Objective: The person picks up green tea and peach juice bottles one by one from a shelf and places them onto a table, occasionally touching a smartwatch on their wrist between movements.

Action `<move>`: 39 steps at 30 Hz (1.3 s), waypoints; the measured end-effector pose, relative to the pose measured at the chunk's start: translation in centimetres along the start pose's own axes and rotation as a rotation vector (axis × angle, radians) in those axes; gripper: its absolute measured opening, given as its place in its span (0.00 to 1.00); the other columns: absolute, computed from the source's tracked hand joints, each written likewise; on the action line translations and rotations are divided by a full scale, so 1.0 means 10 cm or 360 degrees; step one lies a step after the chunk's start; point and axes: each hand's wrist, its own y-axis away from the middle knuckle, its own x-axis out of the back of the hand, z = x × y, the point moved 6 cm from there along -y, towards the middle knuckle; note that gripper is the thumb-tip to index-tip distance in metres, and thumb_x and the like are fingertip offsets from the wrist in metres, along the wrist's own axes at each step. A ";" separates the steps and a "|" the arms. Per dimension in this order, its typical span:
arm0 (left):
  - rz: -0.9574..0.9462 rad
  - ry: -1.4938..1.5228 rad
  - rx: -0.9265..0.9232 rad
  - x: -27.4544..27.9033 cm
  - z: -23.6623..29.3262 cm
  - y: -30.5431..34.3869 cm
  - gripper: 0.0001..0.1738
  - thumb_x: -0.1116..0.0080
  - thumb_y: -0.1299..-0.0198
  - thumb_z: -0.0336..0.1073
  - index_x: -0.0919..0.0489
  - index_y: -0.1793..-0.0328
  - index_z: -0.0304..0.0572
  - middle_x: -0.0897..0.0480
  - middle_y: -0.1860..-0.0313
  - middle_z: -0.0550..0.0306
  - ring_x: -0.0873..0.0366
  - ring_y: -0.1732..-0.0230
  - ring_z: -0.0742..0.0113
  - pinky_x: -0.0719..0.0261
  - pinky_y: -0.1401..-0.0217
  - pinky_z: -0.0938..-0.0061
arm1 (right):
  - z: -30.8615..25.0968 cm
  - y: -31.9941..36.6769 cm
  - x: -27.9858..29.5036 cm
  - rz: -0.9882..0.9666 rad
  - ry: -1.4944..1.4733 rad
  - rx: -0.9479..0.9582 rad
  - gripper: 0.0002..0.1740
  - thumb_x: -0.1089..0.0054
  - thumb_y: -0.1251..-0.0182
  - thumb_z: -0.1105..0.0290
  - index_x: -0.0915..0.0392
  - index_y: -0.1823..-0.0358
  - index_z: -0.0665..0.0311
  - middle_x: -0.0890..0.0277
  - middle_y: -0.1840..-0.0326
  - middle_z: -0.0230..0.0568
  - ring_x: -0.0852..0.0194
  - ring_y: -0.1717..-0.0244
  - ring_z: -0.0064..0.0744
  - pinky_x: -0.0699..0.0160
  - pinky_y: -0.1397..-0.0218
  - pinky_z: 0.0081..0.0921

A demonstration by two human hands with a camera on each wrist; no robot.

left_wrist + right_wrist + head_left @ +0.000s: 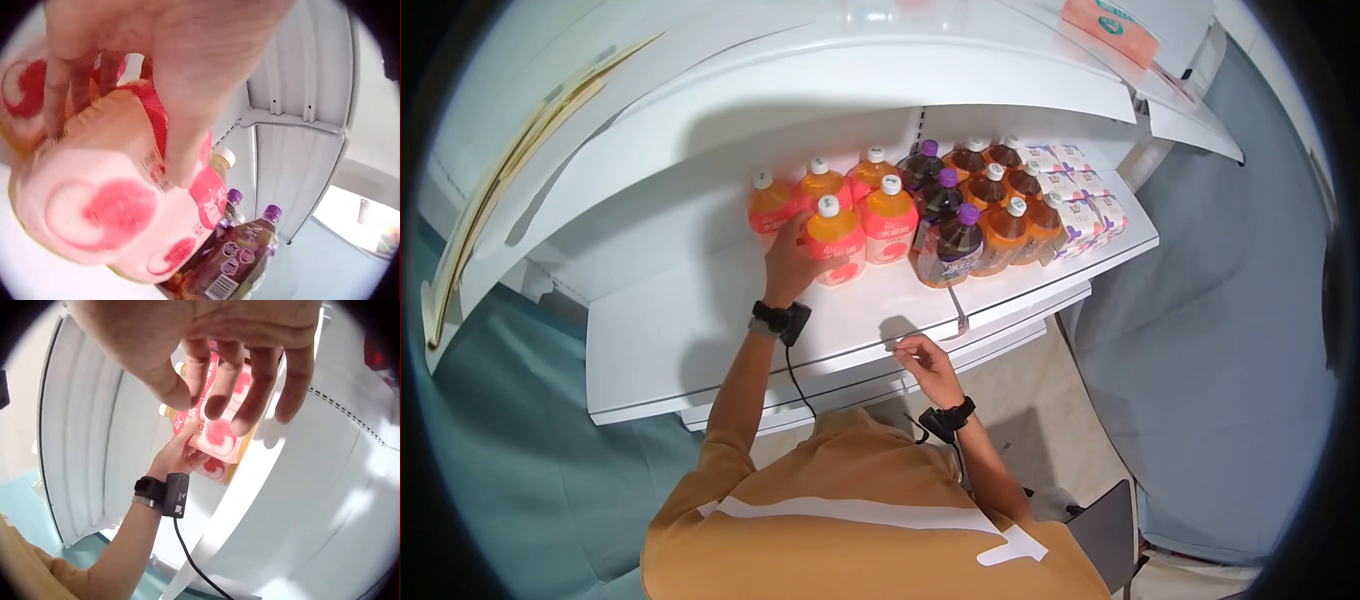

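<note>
My left hand (788,264) grips a front peach drink bottle (840,250) with a white cap and pink label. In the left wrist view, the thumb lies along one side of that bottle (94,206) and the fingers reach round the other. Several matching peach bottles (888,228) stand close about it on the white shelf (670,345). My right hand (930,368) is by the shelf's front edge, nothing in it. Its fingers (269,394) hang loosely bent in the right wrist view.
Right of the peach bottles stand dark purple-capped bottles (960,240), then amber white-capped bottles (1004,232). Small white printed packs (1082,220) are stacked at the right end. An upper shelf (800,85) overhangs the back. A tag (961,318) sticks out at the front edge.
</note>
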 end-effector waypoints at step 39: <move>-0.0729 0.0453 -0.0043 -0.87 0.99 1.42 0.44 0.22 0.60 0.33 0.31 0.33 0.41 0.19 0.44 0.43 0.19 0.42 0.45 0.22 0.39 0.58 | -0.54 0.28 0.08 0.0347 -0.0089 0.0453 0.56 0.08 0.61 0.65 0.39 0.31 0.61 0.29 0.38 0.36 0.32 0.34 0.29 0.29 0.29 0.32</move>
